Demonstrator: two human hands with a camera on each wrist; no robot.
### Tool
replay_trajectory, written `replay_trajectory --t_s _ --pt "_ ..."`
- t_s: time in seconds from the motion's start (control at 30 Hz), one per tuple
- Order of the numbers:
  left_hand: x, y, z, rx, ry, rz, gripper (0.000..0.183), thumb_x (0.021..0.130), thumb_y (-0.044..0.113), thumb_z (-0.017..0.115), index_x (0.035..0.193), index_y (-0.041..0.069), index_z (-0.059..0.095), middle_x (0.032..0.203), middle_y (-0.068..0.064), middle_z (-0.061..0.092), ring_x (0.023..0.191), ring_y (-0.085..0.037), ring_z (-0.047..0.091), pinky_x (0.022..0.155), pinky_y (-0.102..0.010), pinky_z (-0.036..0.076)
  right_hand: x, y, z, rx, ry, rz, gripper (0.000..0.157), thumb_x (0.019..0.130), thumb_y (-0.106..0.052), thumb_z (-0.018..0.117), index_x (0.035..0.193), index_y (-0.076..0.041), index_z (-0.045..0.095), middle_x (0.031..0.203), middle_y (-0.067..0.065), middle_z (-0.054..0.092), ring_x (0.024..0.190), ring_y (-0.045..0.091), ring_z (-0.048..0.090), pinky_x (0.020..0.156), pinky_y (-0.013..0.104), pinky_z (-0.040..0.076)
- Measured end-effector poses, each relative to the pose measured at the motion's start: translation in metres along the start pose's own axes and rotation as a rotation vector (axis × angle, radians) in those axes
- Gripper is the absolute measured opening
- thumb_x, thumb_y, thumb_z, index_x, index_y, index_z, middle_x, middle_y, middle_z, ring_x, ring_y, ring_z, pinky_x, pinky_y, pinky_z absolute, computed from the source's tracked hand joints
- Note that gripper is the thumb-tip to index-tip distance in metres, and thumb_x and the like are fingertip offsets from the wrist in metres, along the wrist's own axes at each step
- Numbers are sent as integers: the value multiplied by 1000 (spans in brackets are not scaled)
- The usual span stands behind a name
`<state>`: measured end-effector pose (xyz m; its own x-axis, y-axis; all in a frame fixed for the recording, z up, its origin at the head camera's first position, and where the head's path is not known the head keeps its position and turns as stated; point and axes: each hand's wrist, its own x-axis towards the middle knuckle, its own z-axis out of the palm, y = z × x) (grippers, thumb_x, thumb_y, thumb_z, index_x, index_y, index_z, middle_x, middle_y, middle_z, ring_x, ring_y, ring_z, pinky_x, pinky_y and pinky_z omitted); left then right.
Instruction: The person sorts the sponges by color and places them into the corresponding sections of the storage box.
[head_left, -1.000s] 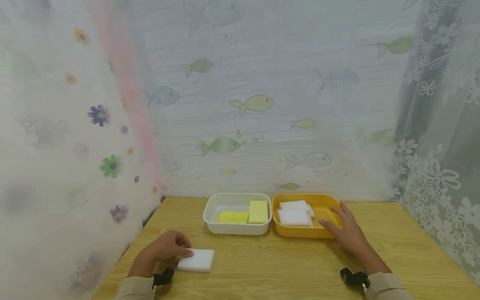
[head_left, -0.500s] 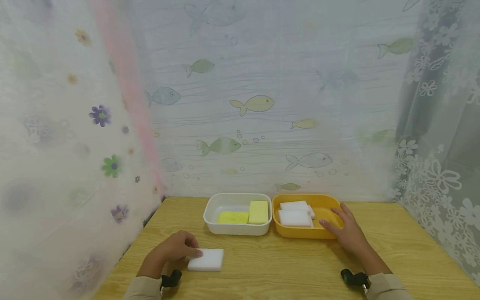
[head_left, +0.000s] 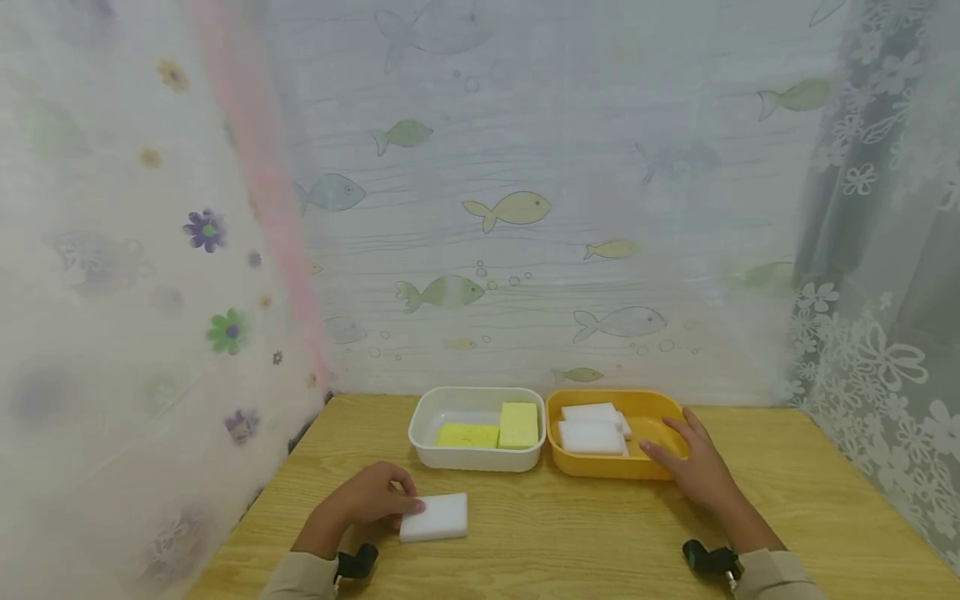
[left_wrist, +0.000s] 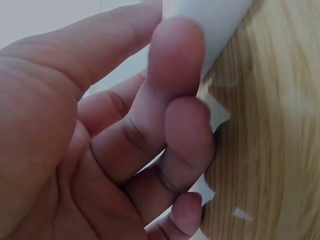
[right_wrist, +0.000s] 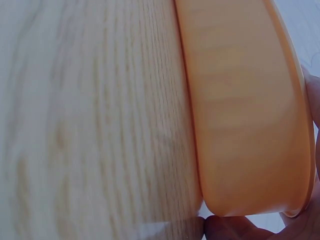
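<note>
My left hand (head_left: 371,493) pinches a white sponge block (head_left: 441,518) by its left edge, thumb on top, low over the front of the table. In the left wrist view, the curled fingers (left_wrist: 176,55) sit against the white block (left_wrist: 212,22), which is partly cut off. At the right end of an orange plastic container (head_left: 600,467), my right hand (head_left: 701,468) grips the rim and corner. The right wrist view shows its fingers (right_wrist: 237,227) touching the container's outer corner. Several white sponge blocks (head_left: 590,437) lie stacked in that container's left half.
A white plastic container (head_left: 476,459) stands directly left of the orange one. Inside it are a flat yellow sponge (head_left: 467,435) and a paler yellow sponge (head_left: 519,425) leaning at the right end. Fish-patterned curtain (head_left: 510,250) hangs behind the wooden table (head_left: 570,542).
My left hand has moved to the right along the table front with the white sponge block, which has tilted slightly. My right hand stays on the orange container.
</note>
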<state>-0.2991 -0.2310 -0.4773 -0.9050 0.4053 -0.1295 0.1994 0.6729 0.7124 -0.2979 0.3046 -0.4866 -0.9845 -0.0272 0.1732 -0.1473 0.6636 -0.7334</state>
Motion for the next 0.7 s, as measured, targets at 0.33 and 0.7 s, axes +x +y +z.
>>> replay_trajectory --t_s 0.33,0.7 --pt "6 8 8 -5 11 19 24 90 37 82 93 13 77 67 0 72 60 -14 68 59 -31 55 0 -1 0 -4 3 -6 91 100 -57 62 159 4 32 171 27 -6 150 64 10 108 83 22" --pt "10 14 10 40 -11 82 33 83 37 88 104 14 80 81 6 75 69 -13 67 61 -31 55 0 1 1 -9 12 -18 90 100 -56 62 158 6 33 171 29 -4 149 64 11 107 83 23"
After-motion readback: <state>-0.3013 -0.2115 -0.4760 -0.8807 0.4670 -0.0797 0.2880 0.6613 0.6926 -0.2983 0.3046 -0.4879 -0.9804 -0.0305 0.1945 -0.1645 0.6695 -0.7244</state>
